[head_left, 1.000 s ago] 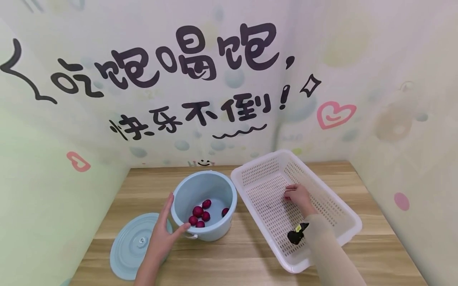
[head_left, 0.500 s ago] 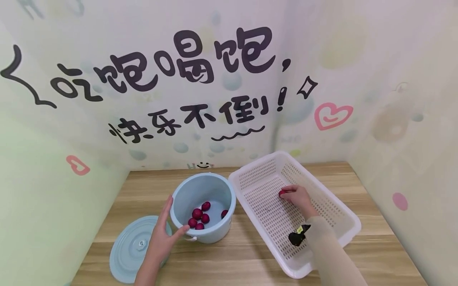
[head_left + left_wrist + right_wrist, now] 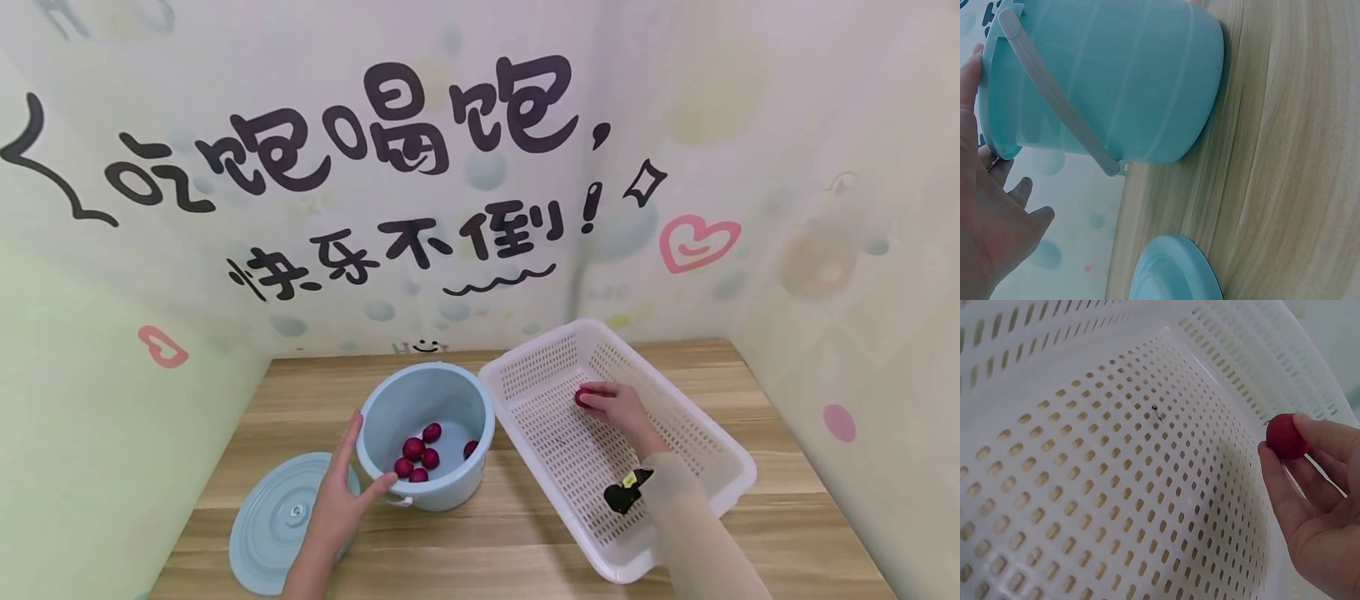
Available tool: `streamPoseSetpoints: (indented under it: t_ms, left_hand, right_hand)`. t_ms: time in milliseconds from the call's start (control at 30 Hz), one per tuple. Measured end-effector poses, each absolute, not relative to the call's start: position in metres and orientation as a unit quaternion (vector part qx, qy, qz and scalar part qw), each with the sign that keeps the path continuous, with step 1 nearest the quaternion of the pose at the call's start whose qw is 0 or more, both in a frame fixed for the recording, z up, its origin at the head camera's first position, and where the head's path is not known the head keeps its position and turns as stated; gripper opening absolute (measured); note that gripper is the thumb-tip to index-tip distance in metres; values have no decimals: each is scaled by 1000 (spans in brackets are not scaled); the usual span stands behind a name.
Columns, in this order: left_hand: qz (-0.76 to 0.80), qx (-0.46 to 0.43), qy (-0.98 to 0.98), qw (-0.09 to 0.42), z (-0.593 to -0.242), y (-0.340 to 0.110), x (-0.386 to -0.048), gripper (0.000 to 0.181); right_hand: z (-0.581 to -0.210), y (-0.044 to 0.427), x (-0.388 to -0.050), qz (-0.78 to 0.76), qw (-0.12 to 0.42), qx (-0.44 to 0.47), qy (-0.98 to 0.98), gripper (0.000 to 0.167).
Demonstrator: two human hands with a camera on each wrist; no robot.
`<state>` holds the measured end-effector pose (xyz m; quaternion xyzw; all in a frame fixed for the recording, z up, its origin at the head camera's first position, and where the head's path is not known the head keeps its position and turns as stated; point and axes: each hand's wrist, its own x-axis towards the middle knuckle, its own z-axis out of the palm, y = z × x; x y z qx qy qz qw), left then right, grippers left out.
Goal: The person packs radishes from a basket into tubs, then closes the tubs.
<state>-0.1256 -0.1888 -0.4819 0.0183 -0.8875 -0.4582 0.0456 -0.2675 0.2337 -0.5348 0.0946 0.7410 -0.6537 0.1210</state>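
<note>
In the head view, my right hand (image 3: 618, 410) pinches a small round red radish (image 3: 1286, 436) between thumb and fingertips. It is above the floor of the white perforated basket (image 3: 547, 450), and a thin root tail shows on the radish in the right wrist view. My left hand (image 3: 339, 492) touches the rim of a light blue bucket (image 3: 459, 492), thumb on the near rim and relaxed fingers along its left side. Several more radishes (image 3: 414, 448) lie on the bucket's bottom. The bucket's white handle (image 3: 1054, 94) hangs down its side.
A light blue lid (image 3: 258, 525) lies on the wooden table (image 3: 450, 554) left of the bucket, partly behind the left forearm. The basket stands close by the bucket's right side. A small dark scrap (image 3: 1157, 412) lies on the basket floor. Decorated walls (image 3: 480, 317) enclose the table.
The radish has come into sight in my right hand, which has moved slightly left and up within the basket. My left hand stays at the bucket rim.
</note>
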Motion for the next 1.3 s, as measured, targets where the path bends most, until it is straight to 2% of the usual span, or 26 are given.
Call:
streamPoseSetpoints:
  t_ms: [600,1067,1300]
  left_hand:
    - [-463,21,-885,43,-483,-189,-126,97]
    - [-461,17,-886,45,-484,-190,-127,97]
    - [-466,18,-884,43,-484,-190,-127,97]
  right_hand:
    - [-522,232,-266,-674,95,74,729,41]
    - [-506,219,-265,-646,103,69,754,42]
    - [-497,212,-267,-680,101,49,724,42]
